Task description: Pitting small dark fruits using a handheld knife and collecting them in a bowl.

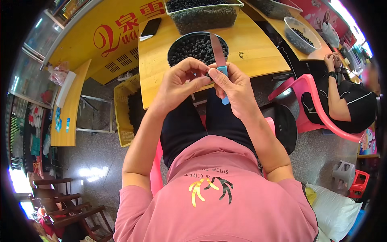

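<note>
Left hand (181, 82): raised before the chest, fingers curled, fingertips pinched together.
Right hand (234, 86): closed in a grip, touching the left.

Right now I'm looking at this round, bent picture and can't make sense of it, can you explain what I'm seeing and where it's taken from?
There is no machine here. A person wears a wide fisheye camera on the head, looking down, so straight edges bend near the rim. The pink shirt and both forearms at the bottom belong to that person, who sits at a yellow wooden table.

The right hand grips a knife with a light blue handle, blade pointing up and away. The left hand pinches something small and dark against it, mostly hidden by the fingers.

Just beyond the hands stands a round dark bowl full of small dark round things. Behind it is a clear tub holding more, and a black phone lies to the left. At the right, another person sits in a pink chair by a clear bowl.
</note>
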The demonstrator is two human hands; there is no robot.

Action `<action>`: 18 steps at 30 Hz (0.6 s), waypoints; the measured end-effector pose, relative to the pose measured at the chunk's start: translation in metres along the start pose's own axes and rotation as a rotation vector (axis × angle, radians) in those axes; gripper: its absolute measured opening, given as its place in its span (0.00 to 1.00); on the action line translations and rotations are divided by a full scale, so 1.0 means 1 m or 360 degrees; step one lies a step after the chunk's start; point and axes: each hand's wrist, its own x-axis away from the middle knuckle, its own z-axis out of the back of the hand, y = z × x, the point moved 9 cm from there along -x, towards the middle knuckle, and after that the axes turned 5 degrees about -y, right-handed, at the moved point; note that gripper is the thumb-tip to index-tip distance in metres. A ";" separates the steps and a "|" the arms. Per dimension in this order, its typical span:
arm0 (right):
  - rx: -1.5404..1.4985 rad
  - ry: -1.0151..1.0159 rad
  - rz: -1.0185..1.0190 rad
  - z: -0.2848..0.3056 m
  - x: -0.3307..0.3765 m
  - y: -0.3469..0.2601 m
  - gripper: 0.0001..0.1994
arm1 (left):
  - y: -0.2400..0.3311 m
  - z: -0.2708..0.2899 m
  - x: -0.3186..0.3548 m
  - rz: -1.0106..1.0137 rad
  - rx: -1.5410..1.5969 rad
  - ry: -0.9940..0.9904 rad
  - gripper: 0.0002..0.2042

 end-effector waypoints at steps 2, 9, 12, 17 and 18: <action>-0.0117 0.0009 -0.0032 0.001 0.002 0.002 0.10 | 0.001 -0.002 0.004 -0.0020 -0.0012 0.0151 0.11; -0.0314 0.0013 -0.0009 0.000 0.004 0.012 0.08 | -0.003 -0.002 0.018 -0.0282 -0.0123 0.0503 0.10; -0.0345 0.0011 -0.0039 -0.001 0.006 0.014 0.07 | 0.001 -0.002 0.021 -0.0345 -0.0363 0.0569 0.10; -0.0152 0.0041 -0.0059 0.000 0.009 0.011 0.07 | 0.023 -0.014 0.024 -0.0483 -0.1020 0.0445 0.11; -0.0153 0.0040 -0.0061 -0.001 0.009 0.011 0.07 | 0.024 -0.015 0.025 -0.0481 -0.1021 0.0447 0.11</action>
